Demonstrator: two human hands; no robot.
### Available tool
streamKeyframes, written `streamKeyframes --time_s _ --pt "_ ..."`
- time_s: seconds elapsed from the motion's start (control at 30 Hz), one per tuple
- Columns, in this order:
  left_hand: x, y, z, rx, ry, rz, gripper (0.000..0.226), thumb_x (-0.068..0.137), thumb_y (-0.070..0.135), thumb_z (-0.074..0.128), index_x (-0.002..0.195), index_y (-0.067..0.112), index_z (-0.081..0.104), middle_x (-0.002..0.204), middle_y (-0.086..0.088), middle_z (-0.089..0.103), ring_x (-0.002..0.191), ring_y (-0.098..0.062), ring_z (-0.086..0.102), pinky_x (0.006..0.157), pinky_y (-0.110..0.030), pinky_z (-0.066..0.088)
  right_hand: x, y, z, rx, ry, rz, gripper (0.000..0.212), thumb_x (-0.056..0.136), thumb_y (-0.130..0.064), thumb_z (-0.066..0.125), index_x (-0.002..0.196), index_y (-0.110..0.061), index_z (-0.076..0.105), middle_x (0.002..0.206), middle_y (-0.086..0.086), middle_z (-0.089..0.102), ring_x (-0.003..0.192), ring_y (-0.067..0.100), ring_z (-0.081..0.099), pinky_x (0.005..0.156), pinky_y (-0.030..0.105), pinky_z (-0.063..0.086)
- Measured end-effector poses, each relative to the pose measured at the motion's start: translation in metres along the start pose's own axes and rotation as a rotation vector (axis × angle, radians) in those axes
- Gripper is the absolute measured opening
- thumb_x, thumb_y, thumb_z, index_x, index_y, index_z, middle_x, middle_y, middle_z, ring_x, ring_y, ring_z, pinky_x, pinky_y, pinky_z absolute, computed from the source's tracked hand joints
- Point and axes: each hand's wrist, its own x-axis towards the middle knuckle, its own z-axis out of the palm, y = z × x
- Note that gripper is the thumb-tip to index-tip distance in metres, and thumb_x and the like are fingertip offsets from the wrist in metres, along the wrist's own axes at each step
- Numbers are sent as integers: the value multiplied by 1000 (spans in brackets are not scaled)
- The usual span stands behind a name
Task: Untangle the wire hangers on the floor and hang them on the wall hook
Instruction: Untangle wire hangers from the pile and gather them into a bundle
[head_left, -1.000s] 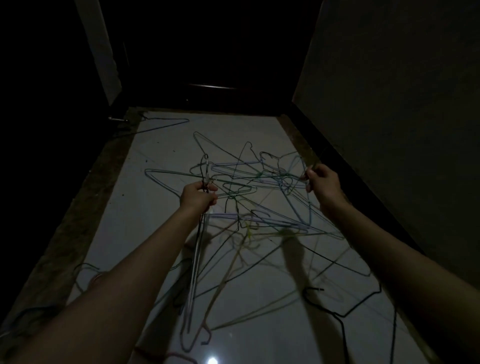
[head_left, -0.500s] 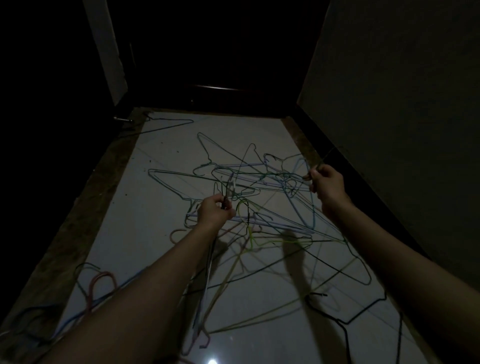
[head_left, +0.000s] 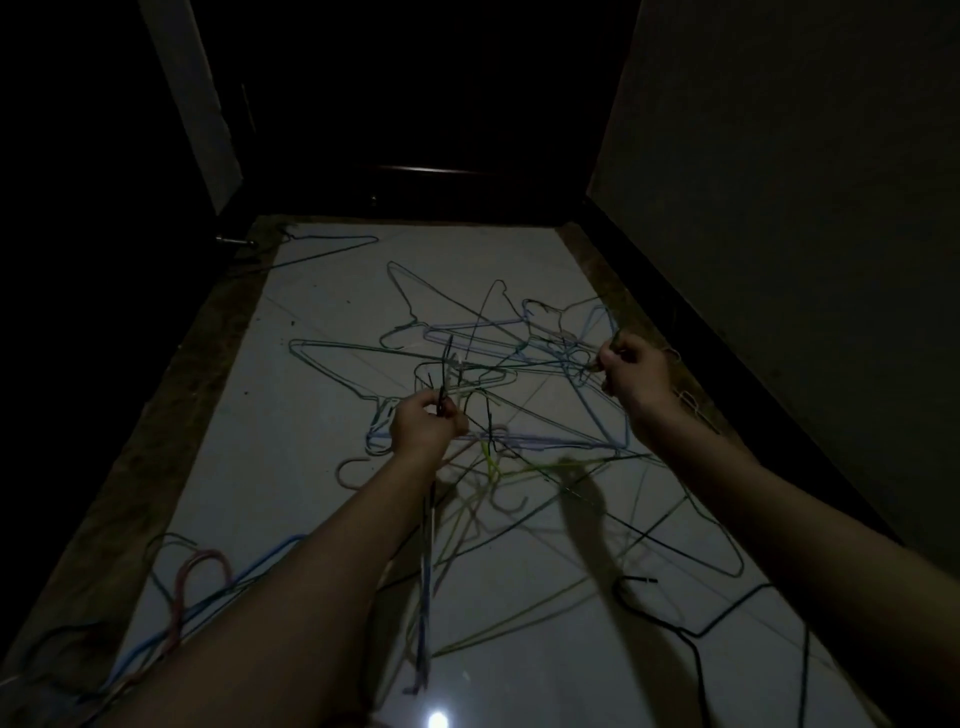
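The left hand (head_left: 427, 423) is pinching a small bundle of wires (head_left: 442, 387), fingers curled round the dark strands that are sticking up out of its grip. The right hand (head_left: 631, 371) is gripping wire at the far right edge of the tangle (head_left: 519, 374), fingers curled tight on a strand.

The hangers are looking light and springy: thin coated wire that is likely bending a little under pull and snapping back when freed. They are probably slipping easily through fingers, and the hooks are catching on every crossing. The best place to hold is likely the twisted neck just under a hook, where the wire is stiffest, lifting one hanger while the other hand is steadying the pile.

The pile is lying on the pale tiled floor (head_left: 322, 467), between the two arms and stretching near and far. An exact count is not possible in this dim light; there are well over ten. Apart from the knot, one blue hanger (head_left: 332, 244) is lying at the far left, one black hanger (head_left: 691, 623) near right, and a pink hook (head_left: 200, 564) with blue wires near left. No wall hook is showing.
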Motion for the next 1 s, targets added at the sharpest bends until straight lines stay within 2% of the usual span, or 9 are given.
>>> streamKeyframes --time_s 0.1,0.23,0.37,0.53,0.67,0.77,0.87,0.93,1.0 --pt "-1 0 0 -47 -2 -23 30 76 -10 66 66 14 52 82 -13 56 77 -25 53 69 -28 41 -2 0 7 -3 -22 4 17 95 -3 44 79 -4 48 80 17 52 54 14 38 46 19 35" --pt "-5 1 0 -62 10 -47 22 77 -6 68 74 12 56 84 -12 56 61 -18 48 58 -24 41 -9 -3 18 7 -65 -7 29 96 -2 44 69 -13 45 70 7 51 52 15 38 34 10 29" --pt "-6 0 -1 -124 18 -90 28 77 -15 62 74 13 56 88 -14 59 71 -21 54 56 -22 43 -9 -3 18 49 -52 42 30 96 -4 44 68 -14 47 68 3 53 50 14 37 32 11 27" --pt "-5 8 -2 -205 5 -67 30 78 -18 60 75 11 52 82 -8 58 86 -23 55 72 -29 47 -4 -5 12 88 -31 102 27 97 -8 44 71 -13 46 70 3 54 50 12 39 35 14 25" --pt "-7 18 -2 -175 -26 -5 16 85 -9 58 85 5 51 84 -11 56 69 -18 54 49 -15 44 -1 -12 10 167 25 98 31 97 -1 41 67 -11 41 67 7 51 33 -2 44 30 11 26" --pt "-9 19 -6 -187 -38 35 22 87 -7 59 76 8 46 77 -11 52 65 -19 54 40 -12 38 2 -19 9 173 58 76 31 96 -2 43 67 -12 41 71 11 51 44 11 45 30 10 25" --pt "-12 20 -10 -223 -10 46 34 85 -11 59 68 11 39 84 -18 54 65 -21 54 38 -11 37 6 -27 5 136 92 28 25 96 -5 44 73 -12 44 73 7 52 47 14 42 30 12 27" --pt "-13 21 -11 -227 7 33 36 83 -13 59 66 11 38 90 -21 55 68 -23 56 41 -15 45 9 -31 2 131 107 -2 12 97 -6 43 86 -8 47 75 5 53 37 6 45 31 13 28" --pt "-13 22 -12 -175 11 34 37 84 -12 58 65 11 37 87 -18 54 77 -28 58 64 -36 54 13 -34 -4 141 138 -30 9 97 -5 42 89 -7 47 75 4 52 29 0 41 32 14 30"
